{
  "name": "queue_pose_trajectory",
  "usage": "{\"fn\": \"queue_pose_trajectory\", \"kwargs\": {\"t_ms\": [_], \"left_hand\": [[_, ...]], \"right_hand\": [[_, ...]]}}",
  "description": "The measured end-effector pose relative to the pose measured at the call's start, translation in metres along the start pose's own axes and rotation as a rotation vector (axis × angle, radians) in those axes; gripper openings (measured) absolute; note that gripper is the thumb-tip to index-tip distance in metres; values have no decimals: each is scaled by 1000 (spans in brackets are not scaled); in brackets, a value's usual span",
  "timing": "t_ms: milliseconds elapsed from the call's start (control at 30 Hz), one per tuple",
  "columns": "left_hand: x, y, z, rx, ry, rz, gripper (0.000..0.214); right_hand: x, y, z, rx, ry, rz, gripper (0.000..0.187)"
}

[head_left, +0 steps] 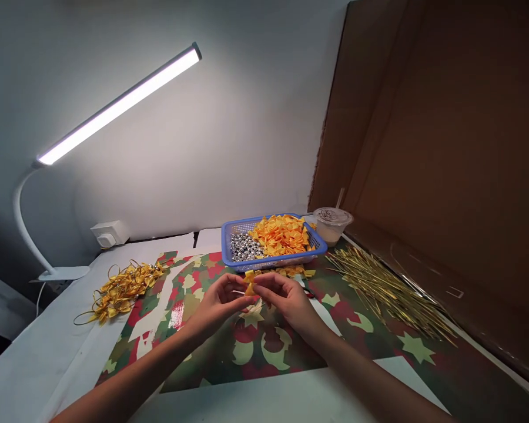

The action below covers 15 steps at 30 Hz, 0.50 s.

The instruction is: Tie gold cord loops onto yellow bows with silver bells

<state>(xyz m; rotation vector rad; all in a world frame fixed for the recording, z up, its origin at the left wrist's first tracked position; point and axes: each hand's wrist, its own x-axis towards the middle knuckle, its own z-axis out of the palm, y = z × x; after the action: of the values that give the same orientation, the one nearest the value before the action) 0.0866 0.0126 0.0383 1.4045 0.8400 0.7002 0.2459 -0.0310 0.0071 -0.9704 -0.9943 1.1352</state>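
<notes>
Two bare hands, the left hand [218, 304] and the right hand [288, 299], meet in the middle of the view, just in front of a blue plastic mesh basket [229, 232]. Between them is a small folded piece of golden-yellow ribbon [249, 288], held up above the table. The fingers of each hand are drawn together, closing on the ribbon from either side, and the right thumb and forefinger pinch its upper part. A thin pale strand [238, 292] shows beside the left fingers; it is too small to tell exactly what it is.

The basket holds a heap of orange ribbon squares [282, 235] and, in its left corner, shiny silver beads [243, 247]. Loose orange ribbon pieces [291, 271] lie just beside its front wall, close to the right hand.

Both hands work above a camouflage-patterned mat with stars [264, 346] on a white table [48, 370]. To the left lies a tangled pile of gold ribbon bows with looping wire [123, 288]; to the right, a long spread of thin gold sticks [388, 291] — well apart from either hand. Behind them stand a clear lidded plastic cup [332, 226], a brown cardboard panel [423, 147], a white wall socket [106, 234] and a white clamp-on LED desk lamp [119, 103] — its bar brightly lit.
</notes>
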Motion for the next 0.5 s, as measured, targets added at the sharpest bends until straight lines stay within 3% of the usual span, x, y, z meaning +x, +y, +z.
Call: {"fn": "queue_pose_trajectory", "kwargs": {"t_ms": [500], "left_hand": [[-3, 3, -13, -1, 69, 41, 35]], "right_hand": [[-3, -1, 3, 29, -23, 48, 30]]}}
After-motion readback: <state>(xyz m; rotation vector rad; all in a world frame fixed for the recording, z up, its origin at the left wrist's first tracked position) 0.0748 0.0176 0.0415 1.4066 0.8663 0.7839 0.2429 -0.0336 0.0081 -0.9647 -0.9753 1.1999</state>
